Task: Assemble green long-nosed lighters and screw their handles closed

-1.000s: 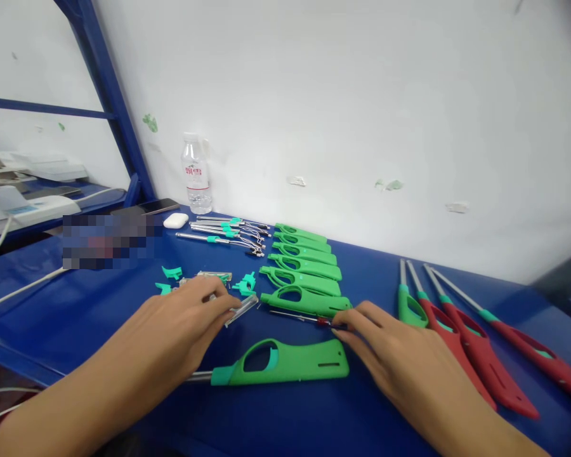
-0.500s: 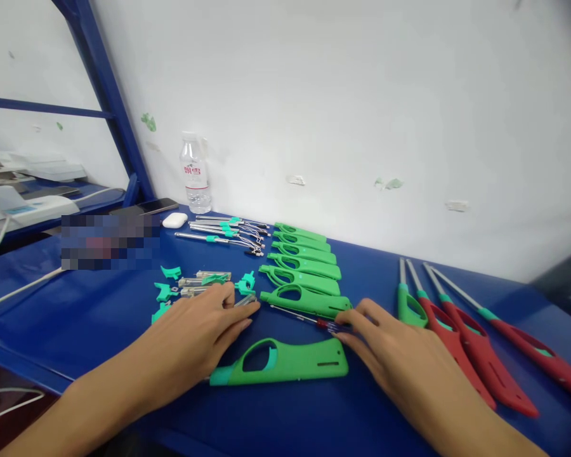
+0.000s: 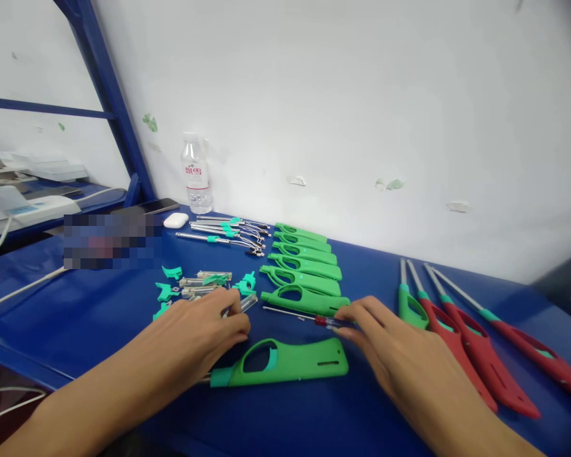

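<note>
My right hand (image 3: 385,336) grips the handle end of a small screwdriver (image 3: 320,319) with a red and clear-blue handle. Its thin shaft points left, just in front of the nearest green lighter shell half (image 3: 304,301). My left hand (image 3: 214,324) is closed, fingers curled, beside a clear plastic piece (image 3: 249,303); what its fingertips hold, if anything, is hidden. Between me and the screwdriver lies a green long-neck lighter (image 3: 295,360), its metal tube partly under my left wrist. Teal plastic parts (image 3: 246,283) and clear fuel tanks (image 3: 197,282) lie beyond my left hand.
Several green shells are stacked in a row toward the wall. Metal lighter tubes with wires (image 3: 219,231) lie to their left. Red lighters (image 3: 495,355) and a green one (image 3: 412,308) lie at right. A water bottle (image 3: 197,178) and white case (image 3: 176,220) stand behind.
My left hand's fingers have drawn back left and curled in. The screwdriver has shifted slightly left, its tip now farther from my right hand's side. The lighters and parts stay put.
</note>
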`<action>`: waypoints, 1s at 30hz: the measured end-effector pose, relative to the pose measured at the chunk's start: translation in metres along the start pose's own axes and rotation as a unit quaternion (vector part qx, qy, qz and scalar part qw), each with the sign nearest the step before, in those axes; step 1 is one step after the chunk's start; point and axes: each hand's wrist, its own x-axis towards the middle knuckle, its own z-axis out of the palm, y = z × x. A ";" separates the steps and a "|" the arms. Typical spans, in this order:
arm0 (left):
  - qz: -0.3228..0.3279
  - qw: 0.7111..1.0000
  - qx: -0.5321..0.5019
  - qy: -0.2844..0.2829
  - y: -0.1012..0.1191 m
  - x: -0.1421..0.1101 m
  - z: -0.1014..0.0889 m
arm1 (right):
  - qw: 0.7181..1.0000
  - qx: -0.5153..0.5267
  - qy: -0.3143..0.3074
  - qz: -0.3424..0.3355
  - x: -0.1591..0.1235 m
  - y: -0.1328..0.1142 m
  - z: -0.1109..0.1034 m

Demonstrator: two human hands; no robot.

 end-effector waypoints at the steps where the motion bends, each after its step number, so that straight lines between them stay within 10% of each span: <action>1: 0.004 1.000 0.003 -0.006 0.001 0.001 0.000 | 1.000 0.010 0.005 0.002 0.001 -0.001 -0.002; 30: -0.011 0.998 0.002 0.055 0.009 0.001 -0.005 | 0.997 0.076 0.007 0.025 0.005 0.000 -0.020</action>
